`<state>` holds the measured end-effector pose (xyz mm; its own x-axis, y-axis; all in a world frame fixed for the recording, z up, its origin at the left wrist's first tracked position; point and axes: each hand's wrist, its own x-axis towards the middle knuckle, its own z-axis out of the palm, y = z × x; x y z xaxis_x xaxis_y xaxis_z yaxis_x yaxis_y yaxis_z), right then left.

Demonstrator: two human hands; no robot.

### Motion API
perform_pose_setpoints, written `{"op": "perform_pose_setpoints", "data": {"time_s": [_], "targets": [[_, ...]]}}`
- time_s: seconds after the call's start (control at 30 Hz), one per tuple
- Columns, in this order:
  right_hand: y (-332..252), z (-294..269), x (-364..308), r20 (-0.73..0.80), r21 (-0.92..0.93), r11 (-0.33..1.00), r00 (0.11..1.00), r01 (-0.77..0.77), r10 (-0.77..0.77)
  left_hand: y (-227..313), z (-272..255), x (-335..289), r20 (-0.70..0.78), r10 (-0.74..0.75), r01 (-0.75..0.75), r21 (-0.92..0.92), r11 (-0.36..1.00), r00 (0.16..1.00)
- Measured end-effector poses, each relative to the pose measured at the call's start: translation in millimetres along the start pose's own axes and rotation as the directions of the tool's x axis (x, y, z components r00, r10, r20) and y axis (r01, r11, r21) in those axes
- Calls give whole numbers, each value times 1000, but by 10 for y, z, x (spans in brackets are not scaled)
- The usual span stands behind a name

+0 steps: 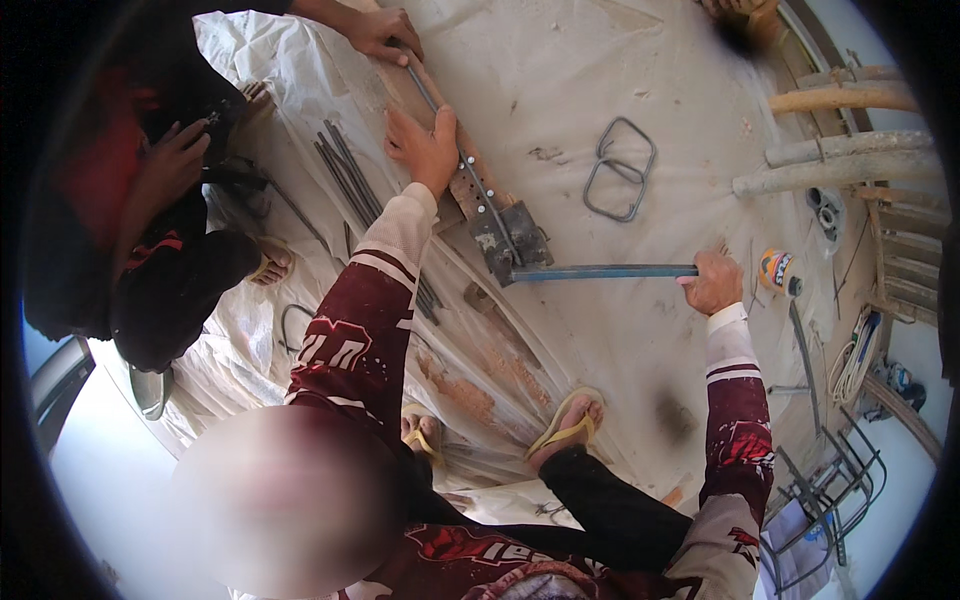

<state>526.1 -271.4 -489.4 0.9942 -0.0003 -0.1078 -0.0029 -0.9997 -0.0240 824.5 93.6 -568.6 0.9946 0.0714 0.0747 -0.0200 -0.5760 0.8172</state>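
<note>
My left hand [425, 150] lies across a wooden plank [393, 88], fingers apart and thumb beside a thin metal rod [482, 190]. Along the plank the rod passes between small round pegs and ends on a dark metal plate [508, 238]. My right hand [714, 283] is closed round the end of a long blue lever bar [610, 271], whose other end sits at the plate. At the plank's far end a co-worker's hand [385, 36] is on the rod.
Two bent rod loops [620, 170] lie on the plastic sheet [540, 60]. Several straight rods [350, 175] lie left of the plank. A co-worker [150, 230] sits at the left. An orange can [775, 268], wooden poles [835, 170] and a stack of bent rods [825, 500] are at the right.
</note>
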Motion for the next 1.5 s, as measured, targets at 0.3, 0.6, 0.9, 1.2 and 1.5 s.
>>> {"op": "perform_pose_setpoints", "data": {"time_s": [0.3,0.6,0.9,1.2,1.5], "targets": [[-407,142,-502,25,57,987,989,-149,148,37,-77,90,3,17,-17,-134,991,1000],[-1409,326,-1157,209,146,869,874,-472,440,-23,-169,123,5,-19,20,-139,990,1000],[-2638,107,-1497,306,146,667,674,-731,672,32,-224,132,34,-45,49,-137,989,998],[-1599,-216,-1335,490,487,722,838,-492,240,-128,-75,229,-41,-25,20,-112,993,999],[-1901,-400,-1345,382,343,774,832,-532,402,29,-16,236,-97,-39,23,-162,986,995]]}}
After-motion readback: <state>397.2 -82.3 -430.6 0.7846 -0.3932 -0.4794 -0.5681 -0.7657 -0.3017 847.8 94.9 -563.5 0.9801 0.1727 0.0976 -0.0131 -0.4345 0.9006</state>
